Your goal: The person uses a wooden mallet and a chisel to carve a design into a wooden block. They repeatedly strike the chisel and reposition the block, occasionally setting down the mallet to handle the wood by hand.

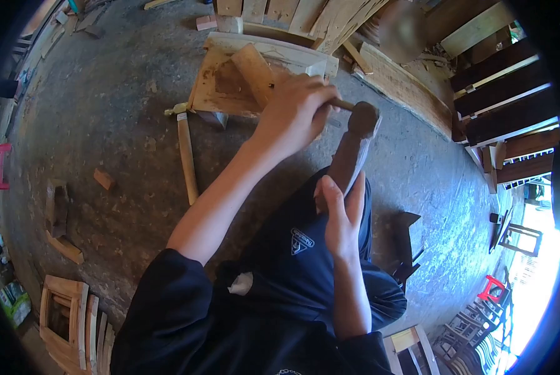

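Observation:
My left hand (299, 109) is closed round a thin rod (342, 104), whose far end meets the rounded top of a dark brown shaped piece of wood (355, 144). Most of the rod is hidden in the fist, so its kind does not show. Lower down, my right hand (341, 219) grips the tapering lower part of that wood, thumb on one side and fingers on the other. The piece stands tilted above my thigh. On the floor left of my left forearm lies a hammer (187, 156) with a pale wooden handle.
Beyond my left hand stands a low wooden bench (211, 84) with a loose board (252, 72) on it. A small wood block (104, 179) lies on the floor. Wooden frames (67, 312) are stacked at lower left. Planks (411, 87) lie at upper right; chairs (474, 331) stand at lower right.

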Available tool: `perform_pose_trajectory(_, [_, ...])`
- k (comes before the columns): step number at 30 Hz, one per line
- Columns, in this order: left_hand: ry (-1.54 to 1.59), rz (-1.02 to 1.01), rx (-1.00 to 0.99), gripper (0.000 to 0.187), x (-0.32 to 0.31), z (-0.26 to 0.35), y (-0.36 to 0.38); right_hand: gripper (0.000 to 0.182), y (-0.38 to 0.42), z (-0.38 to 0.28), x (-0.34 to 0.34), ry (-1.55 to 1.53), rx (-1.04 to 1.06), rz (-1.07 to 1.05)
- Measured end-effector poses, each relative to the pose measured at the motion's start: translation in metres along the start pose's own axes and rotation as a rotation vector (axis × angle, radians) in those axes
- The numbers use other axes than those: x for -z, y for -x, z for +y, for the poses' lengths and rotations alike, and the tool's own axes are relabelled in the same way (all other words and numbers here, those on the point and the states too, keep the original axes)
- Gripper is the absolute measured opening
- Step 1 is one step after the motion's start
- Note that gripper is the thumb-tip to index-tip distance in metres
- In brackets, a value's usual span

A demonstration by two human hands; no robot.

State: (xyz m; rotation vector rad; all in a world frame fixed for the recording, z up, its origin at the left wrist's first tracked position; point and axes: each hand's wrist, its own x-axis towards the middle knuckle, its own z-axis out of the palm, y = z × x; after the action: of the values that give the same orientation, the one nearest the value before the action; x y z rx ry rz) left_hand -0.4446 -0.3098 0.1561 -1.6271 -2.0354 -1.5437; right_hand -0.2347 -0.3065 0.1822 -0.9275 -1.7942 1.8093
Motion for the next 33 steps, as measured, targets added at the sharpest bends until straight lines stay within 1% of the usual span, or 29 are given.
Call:
perform_pose_trajectory(3, [-0.006,0.018,0.014,0.012,0.000,0.001,0.004,0.037,-0.001,-0.002,0.005,-0.131,0.112,0.157])
perform_pose_trajectory(4, [-0.006,0.033,0.012,0.012,0.000,0.002,0.003,0.037,-0.006,-0.007,-0.002,-0.208,0.154,0.317])
perform_pose_trajectory(5, [-0.006,0.030,0.018,0.012,0.001,0.001,0.003,0.040,-0.011,-0.013,-0.004,-0.223,0.195,0.417])
perform_pose_trajectory(7, [0.006,0.019,0.016,0.011,-0.001,0.000,0.000,0.039,-0.016,-0.011,-0.007,-0.316,0.242,0.507])
perform_pose_trajectory(10, [-0.049,0.068,0.018,0.008,-0.002,0.002,0.000,0.035,-0.009,-0.009,0.008,0.065,-0.011,0.043])
perform_pose_trajectory(11, [-0.054,0.061,0.029,0.008,-0.002,0.003,0.001,0.032,-0.009,-0.010,0.011,0.026,0.004,0.018])
perform_pose_trajectory(13, [-0.067,0.062,0.055,0.008,0.001,0.003,-0.001,0.032,-0.014,-0.013,0.018,-0.082,0.058,0.113])
perform_pose_trajectory(15, [-0.055,0.099,0.069,0.009,-0.003,0.004,-0.001,0.038,-0.026,-0.024,0.014,-0.190,0.158,0.309])
perform_pose_trajectory(17, [-0.059,0.119,0.066,0.010,-0.003,0.002,-0.004,0.042,-0.034,-0.026,0.015,-0.278,0.256,0.400])
perform_pose_trajectory(18, [-0.065,0.117,0.064,0.011,-0.004,0.002,-0.005,0.041,-0.036,-0.025,0.012,-0.281,0.272,0.420])
perform_pose_trajectory(20, [-0.077,0.128,0.061,0.011,-0.007,0.001,-0.006,0.040,-0.031,-0.010,0.017,-0.080,0.154,0.201])
perform_pose_trajectory(22, [-0.096,0.156,0.070,0.010,-0.009,-0.001,-0.004,0.034,-0.031,-0.016,0.019,0.126,0.048,-0.027])
perform_pose_trajectory(25, [-0.065,0.186,0.067,0.011,-0.009,-0.002,-0.004,0.032,-0.037,-0.021,0.016,-0.080,0.158,0.166])
perform_pose_trajectory(26, [-0.069,0.184,0.079,0.012,-0.009,-0.002,-0.002,0.031,-0.040,-0.025,0.011,-0.187,0.200,0.267])
perform_pose_trajectory(27, [-0.072,0.182,0.085,0.012,-0.010,-0.002,-0.003,0.031,-0.043,-0.029,0.008,-0.281,0.223,0.303])
perform_pose_trajectory(29, [-0.081,0.159,0.090,0.013,-0.011,0.000,-0.005,0.030,-0.043,-0.024,0.006,-0.257,0.182,0.286])
perform_pose_trajectory(31, [-0.110,0.123,0.105,0.014,-0.008,-0.001,-0.004,0.028,-0.040,-0.027,0.020,0.079,0.014,-0.020])
perform_pose_trajectory(32, [-0.102,0.130,0.099,0.014,-0.008,-0.001,-0.004,0.028,-0.039,-0.023,0.022,-0.034,0.033,0.009])
perform_pose_trajectory(33, [-0.096,0.141,0.095,0.014,-0.007,0.000,-0.004,0.029,-0.036,-0.027,0.021,-0.083,0.056,0.064])
